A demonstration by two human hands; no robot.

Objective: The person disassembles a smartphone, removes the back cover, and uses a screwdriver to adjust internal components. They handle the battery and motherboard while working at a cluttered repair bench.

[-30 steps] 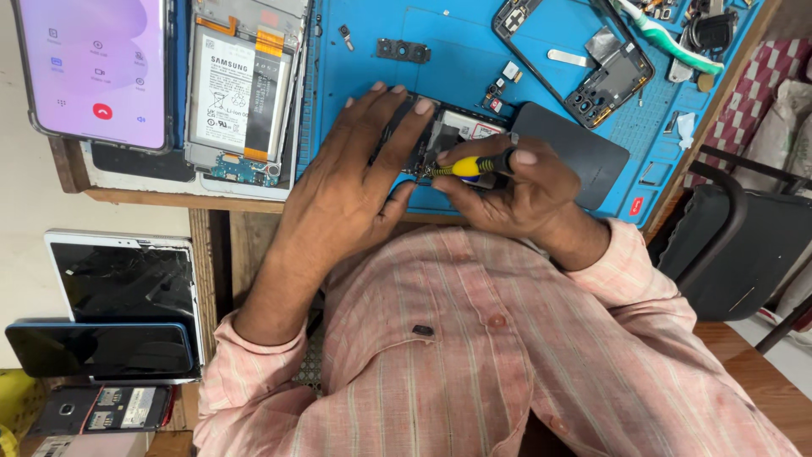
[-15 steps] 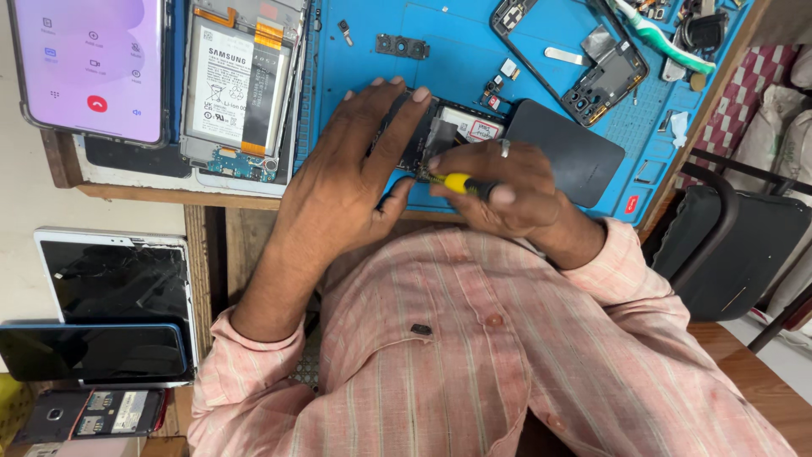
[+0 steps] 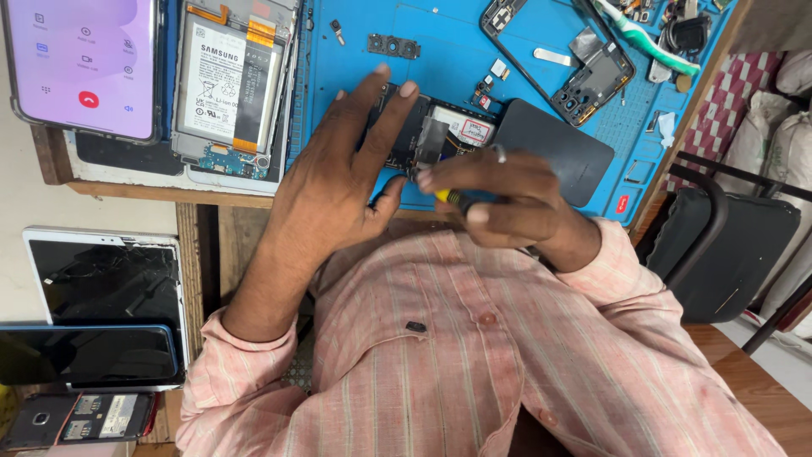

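Work mat: blue mat on a wooden bench, scattered with small loose parts.
Lit phone: phone with a glowing purple screen, at the far end of the bench on the left-hand side.
Battery unit: opened phone showing a white-labelled battery, just beside the lit phone.
Phone frame: bare dark frame with camera holes, well apart from the hands, near the mat's far edge.
Toothbrush: green and white, beyond the frame.
Dark cover: flat black back panel, touching the opened phone's right end.
Lower shelf: cracked tablet, with a dark blue-edged phone lying over its near edge.
Chair: black chair, off the right side of the bench.
Opened phone: dark, back removed, circuit board exposed with a white and red sticker; lies flat near the bench's near edge, long axis running left to right across the mat.
Obstruction: both hands cover much of the board.
Left hand: fingers spread flat, pressing on the opened phone's left part; nothing gripped.
Right hand: fingers curled shut around a screwdriver with a yellow and black handle.
Screwdriver direction: tip end points left toward the board; tip itself hidden by the fingers.
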